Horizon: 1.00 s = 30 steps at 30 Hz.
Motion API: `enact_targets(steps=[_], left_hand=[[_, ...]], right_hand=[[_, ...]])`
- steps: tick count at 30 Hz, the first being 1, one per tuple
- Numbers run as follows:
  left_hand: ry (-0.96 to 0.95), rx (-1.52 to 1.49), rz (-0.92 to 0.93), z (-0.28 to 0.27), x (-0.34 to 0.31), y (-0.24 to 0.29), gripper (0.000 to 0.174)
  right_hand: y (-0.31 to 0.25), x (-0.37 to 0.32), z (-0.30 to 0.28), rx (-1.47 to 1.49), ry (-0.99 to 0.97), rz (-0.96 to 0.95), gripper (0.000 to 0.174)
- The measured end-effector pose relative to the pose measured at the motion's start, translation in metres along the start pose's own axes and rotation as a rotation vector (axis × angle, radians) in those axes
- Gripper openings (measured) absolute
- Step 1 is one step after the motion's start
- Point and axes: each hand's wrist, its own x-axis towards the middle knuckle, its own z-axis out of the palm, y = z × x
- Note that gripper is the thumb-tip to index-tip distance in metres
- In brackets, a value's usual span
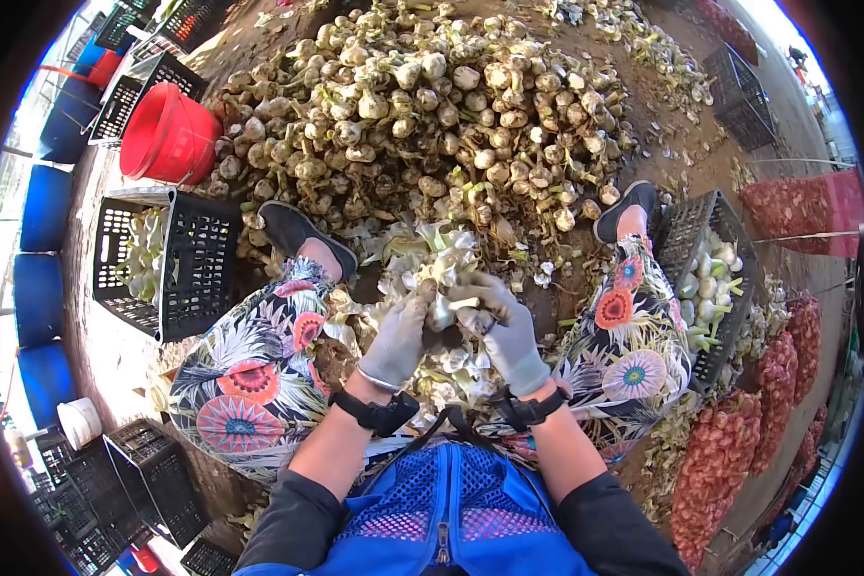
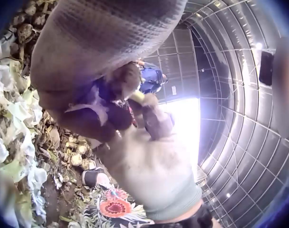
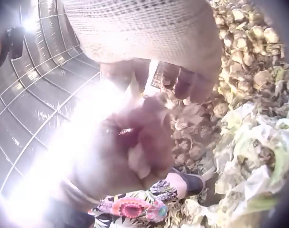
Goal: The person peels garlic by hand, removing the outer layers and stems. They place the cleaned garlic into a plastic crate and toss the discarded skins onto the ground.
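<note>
Both hands wear pale, soiled work gloves and meet between the knees in the head view. My left hand [image 1: 395,341] grips a garlic bulb [image 1: 442,313] with a short cut stem. From the other side my right hand [image 1: 511,336] has its fingers curled on the same bulb, close by the stem. In the left wrist view, the stem [image 2: 137,97] pokes out between the two gloves; the fingers hide most of the bulb. Loose garlic skins [image 1: 437,252] lie heaped just beyond and under the hands. A large pile of untrimmed garlic bulbs [image 1: 394,115] spreads ahead of the feet.
A black crate [image 1: 202,259] with trimmed garlic stands at the left, a red bucket [image 1: 168,134] behind it. Another black crate [image 1: 730,288] holding white bulbs is by the right leg. Filled red mesh sacks [image 1: 715,470] line the right side; blue barrels [image 1: 46,298] stand far left.
</note>
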Motion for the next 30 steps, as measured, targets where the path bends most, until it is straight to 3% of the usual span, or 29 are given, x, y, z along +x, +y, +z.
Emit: enact_targets(steps=[1, 2, 4, 6, 8, 9, 12, 13, 14, 15, 16, 18, 21, 24, 26, 27, 30], left_hand=[[0.089, -0.681, -0.275, 0.005, 0.000, -0.003, 0.022], [0.089, -0.681, -0.275, 0.008, 0.001, 0.006, 0.022], [0.264, -0.536, -0.146, 0.009, 0.002, 0.019, 0.026], [0.262, -0.475, -0.092, -0.004, 0.002, 0.003, 0.029], [-0.050, -0.051, -0.312, -0.019, -0.003, -0.002, 0.033], [-0.061, 0.455, -0.233, -0.020, -0.002, -0.004, 0.033], [0.032, 0.437, -0.106, -0.010, 0.004, 0.000, 0.029], [0.051, 0.203, -0.100, -0.006, 0.004, 0.003, 0.024], [0.058, 0.204, -0.101, -0.001, 0.006, 0.015, 0.024], [0.053, 0.013, -0.160, 0.004, 0.008, 0.028, 0.025], [0.046, -0.180, -0.219, 0.005, 0.010, 0.036, 0.029], [0.038, -0.176, -0.238, 0.004, 0.011, 0.037, 0.031], [0.041, -0.009, -0.236, 0.001, 0.013, 0.025, 0.031], [0.052, -0.150, -0.251, -0.002, 0.009, 0.017, 0.031], [0.040, -0.136, -0.206, -0.005, 0.006, 0.022, 0.028], [0.023, -0.121, -0.161, -0.004, 0.005, 0.028, 0.025], [-0.010, 0.082, -0.087, -0.002, 0.004, 0.050, 0.027]], right_hand=[[0.002, 0.001, 0.003, 0.047, 0.066, 0.033, 0.028], [0.000, 0.004, 0.005, 0.095, 0.129, 0.067, 0.023], [-0.007, 0.005, 0.000, 0.347, 0.275, 0.247, 0.018], [0.001, 0.012, -0.011, 0.496, 0.449, 0.247, 0.017], [-0.004, 0.013, -0.021, 0.524, 0.468, 0.255, 0.019], [-0.005, 0.010, -0.021, 0.523, 0.472, 0.258, 0.019], [-0.011, 0.002, -0.021, 0.481, 0.350, 0.156, 0.022], [-0.013, -0.002, -0.017, 0.271, 0.331, 0.126, 0.025], [-0.015, -0.002, -0.014, 0.062, 0.306, 0.091, 0.029], [-0.014, 0.000, -0.012, -0.201, 0.264, -0.137, 0.037], [-0.015, 0.001, -0.008, -0.198, 0.261, -0.137, 0.037], [-0.020, 0.001, 0.003, -0.435, 0.162, -0.382, 0.042], [-0.028, 0.001, 0.006, -0.563, 0.072, -0.409, 0.044], [-0.024, 0.000, 0.008, -0.578, 0.024, -0.435, 0.038], [-0.022, -0.003, 0.005, -0.076, 0.208, 0.016, 0.032], [-0.020, 0.002, -0.001, -0.179, 0.202, -0.109, 0.026], [-0.026, 0.002, -0.005, -0.164, 0.166, -0.091, 0.025]])
